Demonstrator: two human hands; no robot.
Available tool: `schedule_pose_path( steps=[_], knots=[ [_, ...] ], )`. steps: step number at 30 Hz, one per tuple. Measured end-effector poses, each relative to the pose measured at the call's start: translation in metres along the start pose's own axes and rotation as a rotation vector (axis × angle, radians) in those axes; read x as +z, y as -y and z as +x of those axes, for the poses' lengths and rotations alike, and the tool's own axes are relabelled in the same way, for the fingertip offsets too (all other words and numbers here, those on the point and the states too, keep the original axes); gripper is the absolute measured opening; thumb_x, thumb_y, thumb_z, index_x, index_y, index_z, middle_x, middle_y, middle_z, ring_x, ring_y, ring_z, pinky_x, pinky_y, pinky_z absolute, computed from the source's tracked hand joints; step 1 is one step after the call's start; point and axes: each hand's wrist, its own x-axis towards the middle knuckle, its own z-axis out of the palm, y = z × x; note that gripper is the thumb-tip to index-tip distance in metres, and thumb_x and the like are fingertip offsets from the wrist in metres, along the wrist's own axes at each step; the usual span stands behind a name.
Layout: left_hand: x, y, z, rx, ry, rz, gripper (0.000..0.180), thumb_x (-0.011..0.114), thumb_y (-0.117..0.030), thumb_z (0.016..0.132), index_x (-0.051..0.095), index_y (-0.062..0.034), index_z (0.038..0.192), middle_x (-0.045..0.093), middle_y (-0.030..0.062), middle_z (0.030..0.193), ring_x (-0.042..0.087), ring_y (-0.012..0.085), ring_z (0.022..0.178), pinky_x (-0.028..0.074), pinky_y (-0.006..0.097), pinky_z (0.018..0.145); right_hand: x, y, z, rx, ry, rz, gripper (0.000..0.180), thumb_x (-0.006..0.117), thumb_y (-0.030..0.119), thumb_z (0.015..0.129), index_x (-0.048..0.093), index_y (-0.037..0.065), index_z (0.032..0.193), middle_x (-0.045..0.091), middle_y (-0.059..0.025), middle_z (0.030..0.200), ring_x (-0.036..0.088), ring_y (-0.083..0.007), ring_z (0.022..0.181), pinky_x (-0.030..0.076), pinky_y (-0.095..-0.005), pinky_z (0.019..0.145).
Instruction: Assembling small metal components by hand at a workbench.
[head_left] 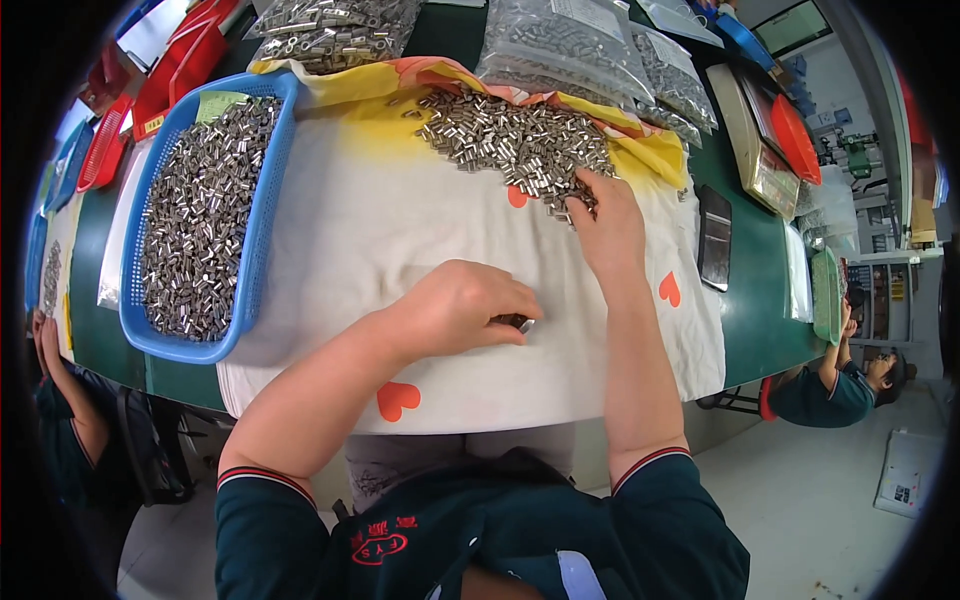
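Note:
A heap of small silvery metal sleeves (510, 140) lies at the far side of a white cloth (350, 220) with red hearts and a yellow border. At the heap's near right edge, my right hand (608, 215) has its thumb and fingers curled around sleeves; exactly what is between the fingertips is hard to make out. Over the middle of the cloth, my left hand (470, 308) is curled closed, and metal sleeves show between its thumb and fingers. To the left stands a blue plastic basket (268, 200) filled with the same kind of sleeves.
Clear bags of metal parts (570, 45) stand behind the heap. A dark phone (714, 238) rests on the green table (765, 330) at right. Red trays (190, 60) are at far left. Co-workers sit at both sides, one on the right (830, 390).

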Motion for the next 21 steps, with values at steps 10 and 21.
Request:
schedule_pose_path(
  steps=[10,21],
  knots=[
    [-0.023,-0.002,-0.006,-0.353,0.083,-0.267,0.027,0.07,-0.01,0.066,0.064,-0.0039,0.091,0.063,0.007,0.075,0.059,0.0144,0.067,0.047,0.026,0.062,-0.001,-0.002,-0.002,-0.226,0.002,0.025,0.015,0.056,0.01,0.078,0.064,0.007,0.09,0.06,-0.0097,0.084,0.058,-0.024,0.077,0.045,-0.0312,0.068],
    [-0.03,-0.001,-0.004,-0.58,0.085,-0.449,0.029,0.07,-0.007,0.069,0.062,-0.0004,0.096,0.063,0.0037,0.08,0.056,0.0066,0.069,0.047,0.021,0.065,-0.006,0.01,-0.004,-0.139,-0.036,0.216,0.012,0.056,0.008,0.078,0.063,0.006,0.088,0.062,-0.0076,0.08,0.057,-0.0195,0.076,0.045,-0.0302,0.067]
  ],
)
